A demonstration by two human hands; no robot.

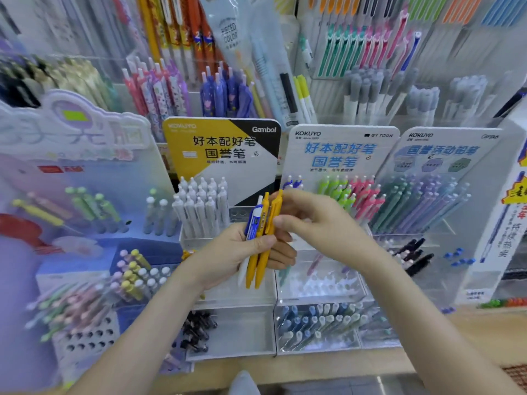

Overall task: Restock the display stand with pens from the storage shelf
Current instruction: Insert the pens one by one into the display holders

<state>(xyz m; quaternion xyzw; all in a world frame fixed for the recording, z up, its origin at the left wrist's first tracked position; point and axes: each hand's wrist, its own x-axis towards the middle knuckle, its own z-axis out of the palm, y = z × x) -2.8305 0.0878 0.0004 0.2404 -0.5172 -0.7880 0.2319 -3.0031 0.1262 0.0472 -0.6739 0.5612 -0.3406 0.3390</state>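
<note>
My left hand (242,252) grips a small bunch of pens (261,243): two yellow ones and a white one with a blue label, tips down. My right hand (310,223) pinches the upper end of the right yellow pen (275,212). Both hands hover in front of the yellow-and-black Gambol display stand (222,149), whose rack holds several white pens (199,206) on its left side. To the right stands the white KOKUYO display stand (339,149) with blue, green and pink pens (350,195).
A third stand (439,155) of pastel mechanical pencils sits at right. A purple display (71,166) with pastel pens fills the left. Clear trays (319,326) of pens lie low in front on a wooden counter (470,332). Taller pen racks rise behind.
</note>
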